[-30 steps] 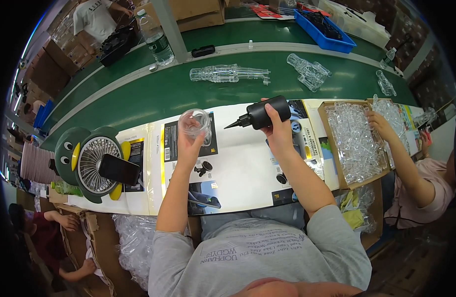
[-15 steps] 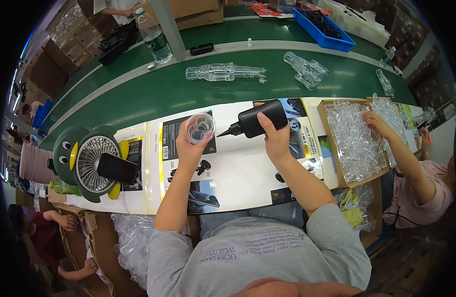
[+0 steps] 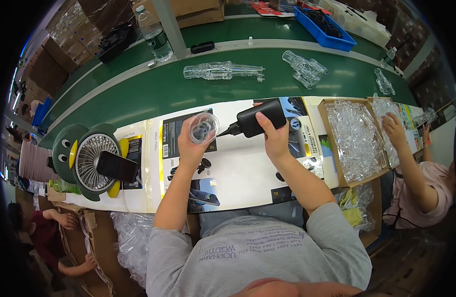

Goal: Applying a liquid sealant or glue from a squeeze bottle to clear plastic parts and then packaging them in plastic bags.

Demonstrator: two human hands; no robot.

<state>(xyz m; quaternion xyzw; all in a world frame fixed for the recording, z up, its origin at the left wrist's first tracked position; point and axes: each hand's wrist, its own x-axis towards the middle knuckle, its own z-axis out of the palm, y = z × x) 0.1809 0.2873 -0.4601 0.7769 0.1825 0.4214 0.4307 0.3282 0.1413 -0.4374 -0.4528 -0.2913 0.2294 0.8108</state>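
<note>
My left hand (image 3: 189, 150) grips a clear plastic part with a round open end (image 3: 204, 128), its rim turned up toward me. In my right hand (image 3: 271, 132) lies a black squeeze bottle (image 3: 261, 119), tilted sideways. The bottle's pointed nozzle (image 3: 228, 131) reaches left to the rim of the clear part; whether the tip touches it I cannot tell. Both hands are above a white printed cardboard sheet (image 3: 243, 173). Beyond them, on the green bench (image 3: 154, 94), lie a long clear plastic assembly (image 3: 223, 71) and a bulkier clear assembly (image 3: 305, 69).
A green penguin-shaped fan (image 3: 92, 161) stands at the left with a black phone (image 3: 117, 167) against it. To the right, a cardboard box (image 3: 342, 179) holds many small clear parts, and a co-worker's hand (image 3: 393, 129) is beside it. A water bottle (image 3: 156, 37) stands far left.
The clear part in my left hand has shifted slightly right, closer to the nozzle. My right hand is nearly still. The co-worker's hand at the right has moved right, off the nearer box.
</note>
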